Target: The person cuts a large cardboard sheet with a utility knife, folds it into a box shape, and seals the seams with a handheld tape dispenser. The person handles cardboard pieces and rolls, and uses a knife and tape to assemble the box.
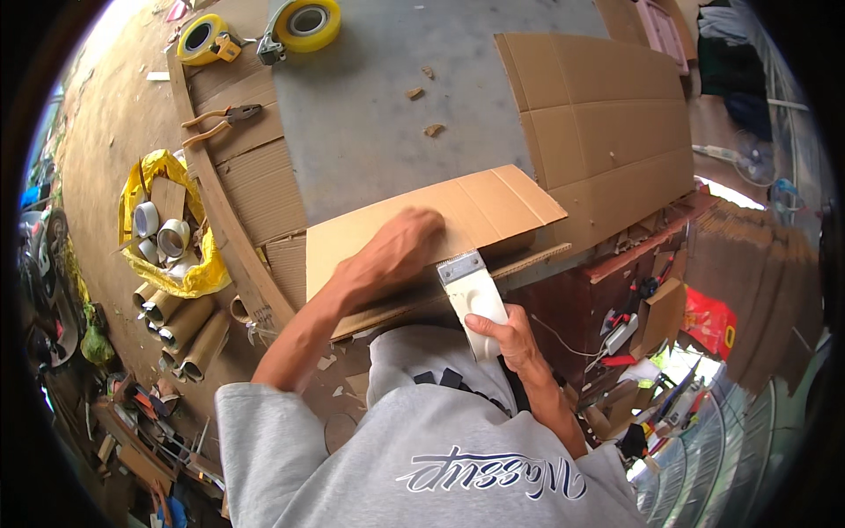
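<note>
- While the right hand (509, 334) grips a white tool (476, 301), its thumb laid along the body, the tool's flat grey metal head sits at the near edge of a folded cardboard piece (493, 207).
- The left hand (412, 236) is over the top face of that piece, its fingers curled in and slightly blurred; I cannot tell whether it pinches anything.
- The cardboard piece lies at the near side of the desk (378, 132), close to the person's lap, its upper panel raised over a lower panel with a dark gap between them on the right.
- A larger flattened cardboard sheet (616, 132), marked with creases, lies to the right, beyond the folded piece.
- Small brown scraps (433, 130) dot the grey top of the desk.
- Toward the far left are two yellow tape rolls (308, 40) in dispensers, with orange-handled pliers (231, 117) nearer the person.
- Left of the desk, a yellow bag (201, 280) stands open with more tape rolls inside, and cardboard tubes (195, 333) lie just beside it.
- On the right are a red bag (709, 321) and a fan (753, 158).
</note>
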{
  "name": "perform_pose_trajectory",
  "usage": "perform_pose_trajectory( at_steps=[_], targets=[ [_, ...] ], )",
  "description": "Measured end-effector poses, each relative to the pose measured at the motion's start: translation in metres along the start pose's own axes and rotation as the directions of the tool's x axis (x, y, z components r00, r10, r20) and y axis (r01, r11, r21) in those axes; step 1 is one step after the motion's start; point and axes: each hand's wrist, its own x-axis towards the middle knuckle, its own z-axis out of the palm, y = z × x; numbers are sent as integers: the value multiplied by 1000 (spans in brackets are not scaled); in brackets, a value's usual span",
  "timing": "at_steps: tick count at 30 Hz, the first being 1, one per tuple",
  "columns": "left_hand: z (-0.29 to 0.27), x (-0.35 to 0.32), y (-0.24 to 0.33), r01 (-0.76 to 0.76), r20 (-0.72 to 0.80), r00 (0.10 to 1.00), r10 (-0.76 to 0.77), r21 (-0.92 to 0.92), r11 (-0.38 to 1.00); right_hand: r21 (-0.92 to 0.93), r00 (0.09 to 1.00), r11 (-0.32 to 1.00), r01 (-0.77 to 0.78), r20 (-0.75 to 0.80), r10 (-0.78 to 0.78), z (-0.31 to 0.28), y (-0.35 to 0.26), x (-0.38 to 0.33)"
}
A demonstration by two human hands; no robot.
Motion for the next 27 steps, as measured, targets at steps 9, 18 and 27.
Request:
perform_pose_trajectory(
  at_steps=[9, 18, 27],
  targets=[
    [36, -55, 50, 109, -165, 986, -39, 441, 891, 135, 998, 990, 44, -47, -38, 8, 5, 0],
    [55, -52, 41, 94, -225, 974, 21, 488, 868, 96, 998, 994, 54, -39, -50, 4, 13, -25],
    [57, -53, 34, 83, -247, 967, 62, 534, 841, 20, 988, 996, 92, -130, -89, 6, 35, -63]
  ],
)
